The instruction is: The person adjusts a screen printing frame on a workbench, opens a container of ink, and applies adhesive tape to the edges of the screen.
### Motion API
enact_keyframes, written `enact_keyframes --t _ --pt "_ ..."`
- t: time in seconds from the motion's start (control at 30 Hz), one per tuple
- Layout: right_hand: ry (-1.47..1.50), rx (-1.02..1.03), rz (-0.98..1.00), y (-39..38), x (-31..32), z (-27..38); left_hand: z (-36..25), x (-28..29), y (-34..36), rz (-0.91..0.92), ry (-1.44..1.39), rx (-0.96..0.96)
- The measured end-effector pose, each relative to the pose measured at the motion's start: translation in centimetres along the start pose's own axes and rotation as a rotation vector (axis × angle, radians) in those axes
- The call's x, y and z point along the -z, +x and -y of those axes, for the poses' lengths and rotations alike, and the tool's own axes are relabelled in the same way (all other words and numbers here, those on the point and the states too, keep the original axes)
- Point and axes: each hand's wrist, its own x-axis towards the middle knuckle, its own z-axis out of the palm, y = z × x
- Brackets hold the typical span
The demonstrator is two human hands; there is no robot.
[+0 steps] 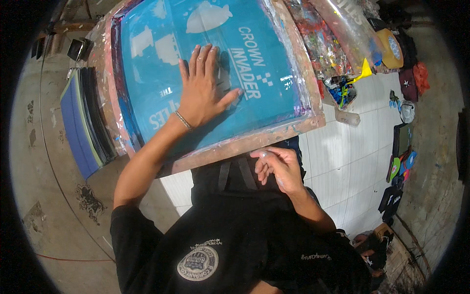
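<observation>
My left hand (199, 93) lies flat with fingers spread on the blue mesh of a screen-printing screen (264, 110). A beaded bracelet (183, 121) circles that wrist. Pale lettering and shapes show in the mesh, partly covered by the hand. Just off the near edge of the screen's paint-stained wooden frame (230, 148) hovers my right hand (280, 170). Its fingers are loosely curled, with a gap between thumb and fingers and nothing visible in them. Grey smudges mark its skin.
Left of the screen stands a stack of blue and dark sheets (81, 122). To the right are a paint-smeared surface (320, 41), a yellow spatula-like piece (362, 72), a small container of colourful bits (341, 93) and a yellowish tub (390, 48). Dark items (390, 202) line the white tiles' right edge.
</observation>
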Motion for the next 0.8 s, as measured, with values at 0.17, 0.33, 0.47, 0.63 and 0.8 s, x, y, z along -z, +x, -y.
enact_keyframes --t 0.17,0.33,0.47,0.63,0.8 --pt "-0.014 -0.026 -0.012 -0.1 0.6 -0.5 0.0 0.1 0.1 -0.009 -0.02 0.0" --pt "0.029 0.069 -0.081 -0.1 0.4 -0.5 -0.1 0.1 0.0 0.002 -0.005 0.007" --pt "-0.015 0.059 -0.075 0.0 0.1 0.2 -0.2 0.0 -0.2 0.001 -0.01 0.006" --pt "-0.107 0.034 -0.039 -0.3 -0.5 1.0 -0.2 -0.1 -0.2 -0.011 -0.011 0.006" --pt "-0.143 0.068 -0.039 -0.2 -1.0 1.2 -0.2 -0.3 -0.3 -0.025 -0.003 0.012"
